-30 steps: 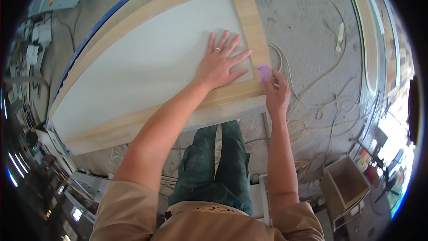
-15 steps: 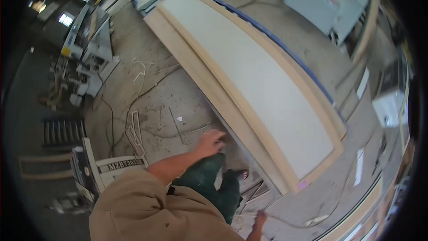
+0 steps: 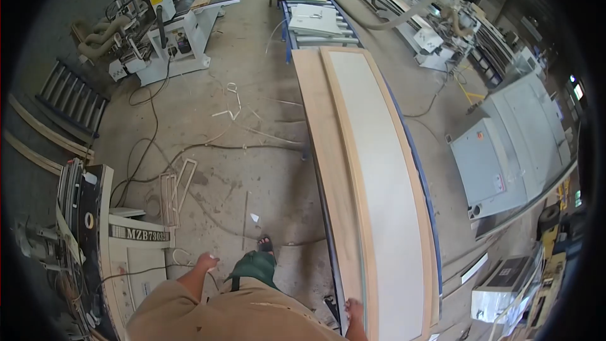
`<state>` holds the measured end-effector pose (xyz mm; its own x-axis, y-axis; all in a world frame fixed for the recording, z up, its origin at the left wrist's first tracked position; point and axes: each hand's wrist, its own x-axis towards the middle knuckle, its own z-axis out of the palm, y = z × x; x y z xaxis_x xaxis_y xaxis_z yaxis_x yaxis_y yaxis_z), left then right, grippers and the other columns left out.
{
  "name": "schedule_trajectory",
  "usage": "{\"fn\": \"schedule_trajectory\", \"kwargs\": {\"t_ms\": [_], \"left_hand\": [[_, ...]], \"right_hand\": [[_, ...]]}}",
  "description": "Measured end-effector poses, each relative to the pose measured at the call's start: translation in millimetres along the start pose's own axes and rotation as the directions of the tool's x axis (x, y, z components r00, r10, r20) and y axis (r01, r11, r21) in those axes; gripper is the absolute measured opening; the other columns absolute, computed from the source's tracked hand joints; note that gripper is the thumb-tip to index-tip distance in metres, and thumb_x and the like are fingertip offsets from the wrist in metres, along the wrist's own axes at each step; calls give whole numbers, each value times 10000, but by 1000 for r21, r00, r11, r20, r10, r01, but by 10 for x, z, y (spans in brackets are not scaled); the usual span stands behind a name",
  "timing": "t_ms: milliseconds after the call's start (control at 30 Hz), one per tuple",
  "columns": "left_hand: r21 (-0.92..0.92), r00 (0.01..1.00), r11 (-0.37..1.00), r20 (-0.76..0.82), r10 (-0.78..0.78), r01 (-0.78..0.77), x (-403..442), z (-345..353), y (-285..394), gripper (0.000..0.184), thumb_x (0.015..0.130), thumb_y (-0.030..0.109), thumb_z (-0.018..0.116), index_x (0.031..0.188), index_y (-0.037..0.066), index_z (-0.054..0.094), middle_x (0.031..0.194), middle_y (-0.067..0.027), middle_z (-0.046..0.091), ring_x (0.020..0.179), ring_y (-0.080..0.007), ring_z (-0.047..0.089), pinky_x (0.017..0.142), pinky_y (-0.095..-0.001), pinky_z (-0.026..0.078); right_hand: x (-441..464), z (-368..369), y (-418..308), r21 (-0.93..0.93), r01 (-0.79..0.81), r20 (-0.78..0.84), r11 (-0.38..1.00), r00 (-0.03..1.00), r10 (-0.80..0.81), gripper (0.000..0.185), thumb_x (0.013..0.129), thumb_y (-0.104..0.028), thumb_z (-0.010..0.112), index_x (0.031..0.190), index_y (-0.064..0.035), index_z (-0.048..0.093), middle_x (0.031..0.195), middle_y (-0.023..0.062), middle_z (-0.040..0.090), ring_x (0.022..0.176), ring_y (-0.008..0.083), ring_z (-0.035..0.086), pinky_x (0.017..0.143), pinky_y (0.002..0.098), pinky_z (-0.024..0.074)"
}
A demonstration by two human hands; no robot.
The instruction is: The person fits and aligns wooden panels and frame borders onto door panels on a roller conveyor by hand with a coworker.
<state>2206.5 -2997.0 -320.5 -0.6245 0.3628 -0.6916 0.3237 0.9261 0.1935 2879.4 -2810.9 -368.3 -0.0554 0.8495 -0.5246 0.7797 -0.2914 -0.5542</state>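
Two hands: my right hand [image 3: 355,308] curled at the near left edge of the wooden board [image 3: 329,151], grip I cannot tell; my left hand [image 3: 207,261] part-open above the floor [image 3: 218,180].
Framed panel [image 3: 385,170]: along the board's right side.
Roller conveyor [image 3: 346,22]: beyond the panel's far edge.

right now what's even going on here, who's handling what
A person is beside a long, pale-centred panel, which lies flat with a strip of wood showing along one side. The right hand is at the near part of that strip, its grip unclear. The left hand is out toward a machine, nothing visible in it.
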Motion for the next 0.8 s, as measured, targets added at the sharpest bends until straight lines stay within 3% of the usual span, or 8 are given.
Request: {"fn": "schedule_trajectory", "kwargs": {"t_ms": [33, 167, 400, 500, 600, 633, 667, 800], "left_hand": [[-4, 999, 1000, 50, 0, 0, 32, -158, 120, 567, 841, 463, 649, 1166, -1, 651, 1213, -259, 625, 1123, -410, 592, 961, -459, 477], [-49, 981, 996, 173, 85, -77, 453, -851, 668, 527, 859, 436, 646, 1174, 13, 656, 1207, -247, 633, 1131, -390, 602, 962, -453, 476], [-244, 990, 960, -16, 140, -140, 1823, -2081, 1970, 426, 859, 377, 655, 1083, 16, 689, 1079, -206, 692, 991, -366, 665, 846, -424, 517], [-460, 988, 877, -119, 95, -139, 2244, -2730, 2515, 416, 860, 363, 659, 1094, 21, 684, 1065, -215, 693, 999, -374, 660, 856, -426, 514], [-427, 981, 899, -193, 11, -94, 2741, -3136, 2809, 442, 869, 370, 654, 1144, 24, 660, 1095, -216, 686, 985, -384, 661, 858, -436, 513], [-413, 978, 905, -209, 10, -97, 2778, -3325, 3052, 444, 879, 365, 646, 1166, 26, 648, 1108, -215, 681, 1007, -383, 653, 872, -437, 508], [-407, 974, 908, -228, -2, -94, 2824, -3586, 3292, 446, 890, 360, 638, 1187, 29, 635, 1122, -214, 675, 1029, -382, 645, 886, -438, 503], [-116, 716, 707, -64, 695, -697, 3046, -5150, 4762, 522, 970, 428, 518, 1315, 39, 563, 1327, -197, 564, 1207, -382, 533, 1030, -451, 430]], "right_hand": [[248, -128, -800, 418, -302, 74, 856, 951, 300, 205, 879, -205, 625, 876, -4, 665, 797, 108, 665, 734, 207, 673, 573, 339, 519], [966, -173, -2517, 483, -171, 39, 858, 984, 175, 288, 919, -238, 610, 1071, 2, 654, 869, 107, 687, 754, 200, 684, 632, 310, 545], [2112, 433, -3747, 490, -238, 289, 839, 952, 101, 259, 922, -188, 613, 1094, 4, 637, 833, 79, 654, 656, 161, 612, 530, 285, 474], [2813, 666, -4414, 464, -167, 309, 870, 951, 18, 197, 919, -145, 594, 1042, -3, 656, 791, 63, 637, 613, 122, 564, 489, 272, 439], [3847, 681, -5256, 198, 141, 322, 970, 925, -201, 175, 922, -147, 586, 974, -3, 673, 764, 51, 632, 608, 104, 559, 486, 261, 434], [4248, 688, -5596, 318, -21, 361, 948, 927, -100, 202, 930, -190, 599, 950, -12, 693, 754, 45, 640, 629, 113, 582, 511, 269, 453], [4643, 640, -6055, 286, 61, 347, 956, 924, -162, 211, 930, -204, 603, 978, -19, 694, 766, 49, 647, 642, 119, 592, 524, 269, 461], [5920, 208, -8328, 199, 302, 394, 932, 846, -358, 297, 932, -263, 621, 1113, -35, 679, 848, 64, 680, 717, 128, 627, 589, 263, 493]]}}
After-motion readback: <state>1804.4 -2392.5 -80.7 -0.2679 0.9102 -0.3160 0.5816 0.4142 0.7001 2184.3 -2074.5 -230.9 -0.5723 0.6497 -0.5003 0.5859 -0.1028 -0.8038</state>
